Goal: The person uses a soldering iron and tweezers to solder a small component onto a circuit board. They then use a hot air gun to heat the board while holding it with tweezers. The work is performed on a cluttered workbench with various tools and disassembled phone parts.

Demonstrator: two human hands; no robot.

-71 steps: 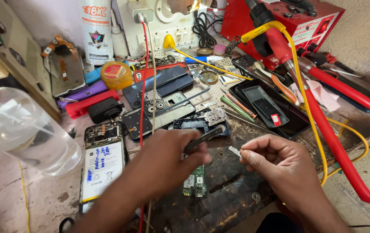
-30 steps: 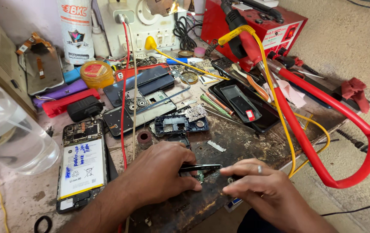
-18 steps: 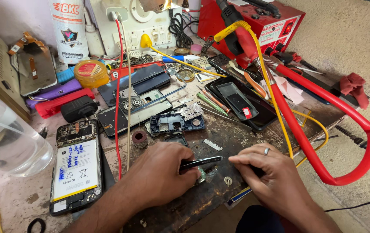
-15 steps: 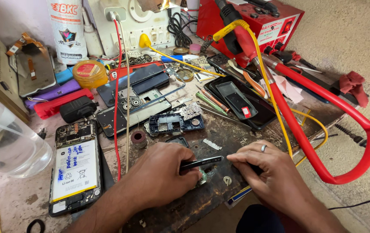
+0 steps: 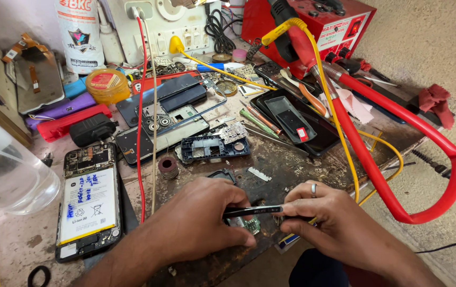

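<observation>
**Cluttered repair bench, both hands on black tweezers over a small board**

Workbench (image 5: 302, 165) is dark, stained and crowded with phone parts. Left hand (image 5: 201, 218) at about 7 o'clock of the frame, fingers curled shut around the near end of the black tweezers (image 5: 253, 210), palm pressed down on the bench. Right hand (image 5: 334, 223) at about 5 o'clock, ring on one finger, fingertips pinched on the other end of the same tweezers. Tweezers lie roughly level between the two hands. Just under them, a small green circuit board (image 5: 250, 225) on the bench, partly hidden by the left fingers; can't tell whether the tips touch it.

Around it:
- opened phone with white battery (image 5: 90, 204) at 9 o'clock of the left hand
- solder spool (image 5: 168, 167) at 11 o'clock, near the wrist
- blue phone frame (image 5: 212, 147) at 12 o'clock
- black tray (image 5: 292, 119) at 1 o'clock
- thick red hose (image 5: 377, 175) looping at 3 o'clock, thin yellow cable (image 5: 339, 133) beside it
- red power unit (image 5: 318, 26) at the far edge
- clear plastic bottle (image 5: 5, 170) far left
</observation>
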